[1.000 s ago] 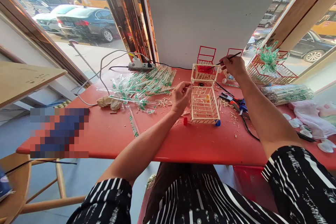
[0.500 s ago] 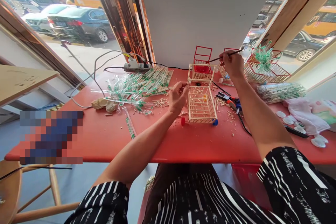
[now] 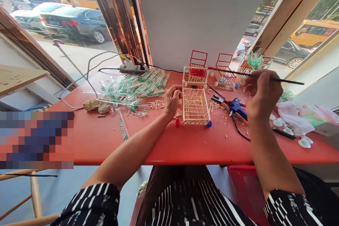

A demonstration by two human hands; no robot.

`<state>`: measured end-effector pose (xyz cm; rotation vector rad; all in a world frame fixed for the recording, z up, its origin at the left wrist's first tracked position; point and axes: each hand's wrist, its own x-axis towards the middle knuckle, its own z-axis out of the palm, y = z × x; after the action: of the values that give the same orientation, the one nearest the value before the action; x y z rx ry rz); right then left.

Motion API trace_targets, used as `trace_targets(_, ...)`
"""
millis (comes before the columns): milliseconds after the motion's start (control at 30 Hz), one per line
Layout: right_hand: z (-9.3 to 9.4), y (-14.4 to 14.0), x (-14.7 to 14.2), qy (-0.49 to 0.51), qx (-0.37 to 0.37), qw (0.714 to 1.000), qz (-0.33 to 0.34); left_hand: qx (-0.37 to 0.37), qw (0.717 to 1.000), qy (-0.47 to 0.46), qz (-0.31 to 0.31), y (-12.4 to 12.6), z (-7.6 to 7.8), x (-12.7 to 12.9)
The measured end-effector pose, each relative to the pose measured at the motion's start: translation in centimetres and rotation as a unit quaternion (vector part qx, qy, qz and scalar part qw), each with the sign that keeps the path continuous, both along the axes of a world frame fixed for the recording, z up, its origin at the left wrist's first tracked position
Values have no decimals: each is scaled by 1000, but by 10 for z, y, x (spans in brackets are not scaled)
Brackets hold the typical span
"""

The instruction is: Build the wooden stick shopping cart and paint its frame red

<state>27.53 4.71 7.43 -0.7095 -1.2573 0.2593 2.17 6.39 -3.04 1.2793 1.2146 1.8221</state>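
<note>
A miniature shopping cart (image 3: 196, 124) built of pale wooden sticks stands before me, with a red cap wheel (image 3: 177, 123) and a blue cap wheel (image 3: 209, 123) at its near end. My left hand (image 3: 172, 102) is closed at the cart's left side, its fingertips partly hidden by the frame. In my right hand (image 3: 263, 93) is a thin dark paintbrush (image 3: 290, 81), held level, its red tip close to the right end of the cart's handle bar. Whether the tip touches the wood I cannot tell. Behind the handle lies a red dish (image 3: 198, 72), partly covered by the sticks.
Red-painted carts (image 3: 224, 65) stand at the back. Wrapped chopsticks (image 3: 148, 81) and torn wrappers spread on the left, near a power strip (image 3: 134, 69). To the right are a blue glue gun (image 3: 237, 107), pliers (image 3: 218, 99), white caps (image 3: 304, 142) and a pink cloth (image 3: 295, 116).
My right hand has come nearer and turned, bringing the brush tip from the red dish area to the cart's handle. My left hand stays at the cart's side. The view has shifted slightly.
</note>
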Motion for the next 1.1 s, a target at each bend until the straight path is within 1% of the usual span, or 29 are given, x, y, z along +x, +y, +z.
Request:
trace_targets(100, -17, -24, -21, -83, 6, 996, 17, 0, 1000, 3, 5, 1, -2, 0)
trace_targets(167, -26, -31, -34, -121, 12, 992, 34, -3, 1000, 9, 7, 0, -3, 0)
trace_targets(233, -31, -33, -41, -147, 16, 988, 38, -8, 1000, 16, 8, 0, -4, 0)
trace_targets(300, -31, -34, -45, -162, 20, 986, 37, -14, 1000, 26, 11, 0, -5, 0)
trace_targets(400, -25, -34, -47, -168, 33, 985, 37, -21, 999, 40, 17, 1, -6, 1)
trace_targets(533, -19, -33, -50, -173, 47, 983, 32, -14, 998, 50, 20, 2, -7, 0)
trace_targets(833, -33, -31, -49, -196, 44, 979, 30, -24, 999, 40, 18, 1, -6, 0)
trace_targets(1000, -33, -33, -50, -208, 35, 977, 30, -18, 998, 48, 24, 1, -6, 1)
trace_targets(1100, -32, -33, -50, -219, 56, 974, 31, -17, 998, 57, 29, 1, -6, 0)
